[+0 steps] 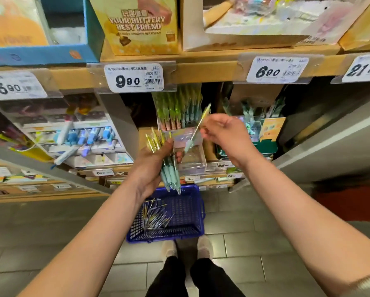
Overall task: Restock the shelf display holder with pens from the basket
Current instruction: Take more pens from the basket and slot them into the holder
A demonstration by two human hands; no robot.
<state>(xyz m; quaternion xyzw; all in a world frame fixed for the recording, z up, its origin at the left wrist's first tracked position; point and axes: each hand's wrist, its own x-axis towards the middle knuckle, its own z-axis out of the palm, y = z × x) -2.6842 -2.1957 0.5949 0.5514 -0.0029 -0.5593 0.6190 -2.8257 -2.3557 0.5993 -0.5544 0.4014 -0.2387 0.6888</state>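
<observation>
The blue plastic mesh basket (164,237) sits on the tiled floor just ahead of the person's feet, with loose pens (154,217) lying in a heap inside it. Directly above the basket, the left hand (151,168) has its fingers (179,155) wrapped round a bundle of yellow-and-mint pens (169,168), tips pointing down. Above the basket and a little to its right, the right hand (224,133) pinches a single pen (198,127) at mid-barrel between thumb and fingertips, yellow end up.

These pens look light and stiff. The glossy barrels are probably slippery, so the mint grip sleeve seems the surest place to hold.

Beyond and above the basket, the clear display holder (177,112) stands on the shelf with green-topped pens upright in it. Higher still, white price tags read 9.90 (133,78), 6.90 (277,69), 15.90 (14,86) and 21.90 (364,69). Furthest up, a yellow carton (137,24) reads "YOUR BUTTERY BEST FRIEND".
</observation>
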